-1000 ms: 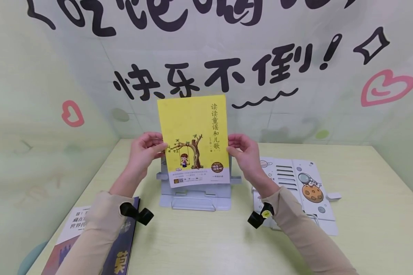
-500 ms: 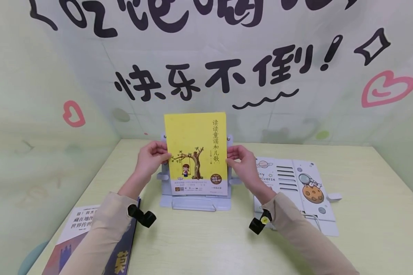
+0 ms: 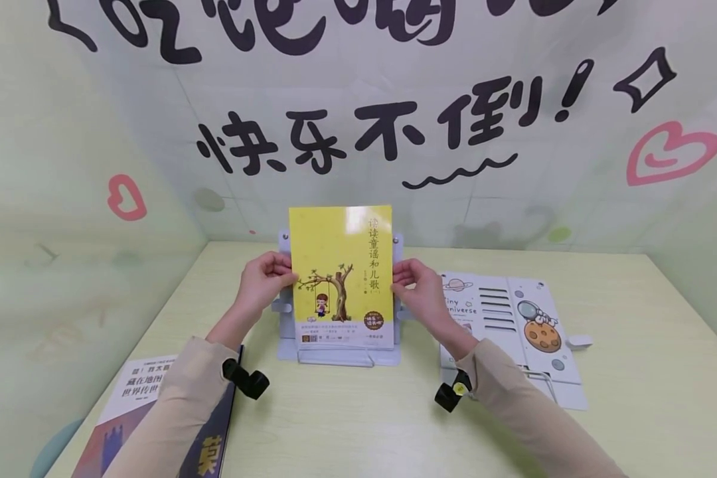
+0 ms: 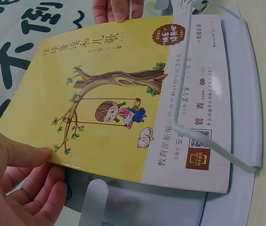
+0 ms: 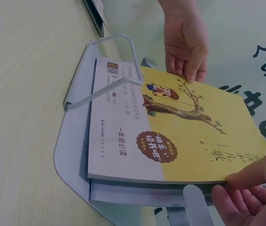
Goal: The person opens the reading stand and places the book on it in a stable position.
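Left hand: fingers pinch the yellow book's left edge.
Right hand: fingers pinch its right edge.
Between the fingers: book leaning on grey stand.

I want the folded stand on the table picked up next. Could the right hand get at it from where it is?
Probably yes: the folded stand lies flat, uncovered, just beside the right hand, though that hand now holds the book.

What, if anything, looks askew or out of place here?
Nothing stands out. The yellow book sits upright and square on the grey book stand, held at its edges by the left hand and right hand.
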{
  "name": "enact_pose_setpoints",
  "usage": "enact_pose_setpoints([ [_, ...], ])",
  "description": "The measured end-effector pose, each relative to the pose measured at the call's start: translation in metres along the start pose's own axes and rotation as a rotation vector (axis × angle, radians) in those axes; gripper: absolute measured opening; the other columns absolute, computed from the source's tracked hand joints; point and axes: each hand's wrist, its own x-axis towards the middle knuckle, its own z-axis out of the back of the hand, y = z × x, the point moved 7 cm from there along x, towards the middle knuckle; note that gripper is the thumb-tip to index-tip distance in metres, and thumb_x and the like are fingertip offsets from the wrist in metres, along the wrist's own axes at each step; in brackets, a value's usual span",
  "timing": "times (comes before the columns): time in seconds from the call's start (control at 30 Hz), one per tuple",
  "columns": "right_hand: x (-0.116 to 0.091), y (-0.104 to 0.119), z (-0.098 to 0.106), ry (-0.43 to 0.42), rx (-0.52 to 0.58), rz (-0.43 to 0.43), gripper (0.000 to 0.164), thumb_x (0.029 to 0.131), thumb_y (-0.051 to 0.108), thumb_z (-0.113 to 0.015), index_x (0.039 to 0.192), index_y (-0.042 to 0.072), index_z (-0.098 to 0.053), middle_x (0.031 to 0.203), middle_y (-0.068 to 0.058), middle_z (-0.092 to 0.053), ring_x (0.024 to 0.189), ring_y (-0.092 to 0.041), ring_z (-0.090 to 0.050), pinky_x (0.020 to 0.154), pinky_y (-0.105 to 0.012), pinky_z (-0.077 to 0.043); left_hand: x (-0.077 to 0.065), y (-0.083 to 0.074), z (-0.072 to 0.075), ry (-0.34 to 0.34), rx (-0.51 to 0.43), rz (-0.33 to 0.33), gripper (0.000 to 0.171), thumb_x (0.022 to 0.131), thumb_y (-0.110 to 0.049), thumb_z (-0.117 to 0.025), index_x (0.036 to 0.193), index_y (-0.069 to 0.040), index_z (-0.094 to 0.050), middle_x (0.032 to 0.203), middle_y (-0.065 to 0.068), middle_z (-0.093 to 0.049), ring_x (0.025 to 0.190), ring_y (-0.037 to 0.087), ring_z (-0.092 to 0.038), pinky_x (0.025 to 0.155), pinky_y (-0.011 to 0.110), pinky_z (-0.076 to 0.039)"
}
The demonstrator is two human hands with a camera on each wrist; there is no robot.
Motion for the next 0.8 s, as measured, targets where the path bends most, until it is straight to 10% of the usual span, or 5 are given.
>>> enact_pose_setpoints([
  [0.8, -0.012, -0.001, 0.004, 0.076, 0.048, 0.009, 0.026, 0.083, 0.0, -0.062, 0.109, -0.004, -0.061, 0.082, -0.011, -0.062, 0.067, -0.016, -0.057, 0.056, -0.022, -0.051, -0.016, -0.001, 0.007, -0.022, -0.02, -0.013, 0.024, 0.091, -0.008, -0.059, 0.111, 0.005, -0.059, 0.099, 0.014, -0.061, 0.078, 0.012, -0.058, 0.072, 0.02, -0.052],
])
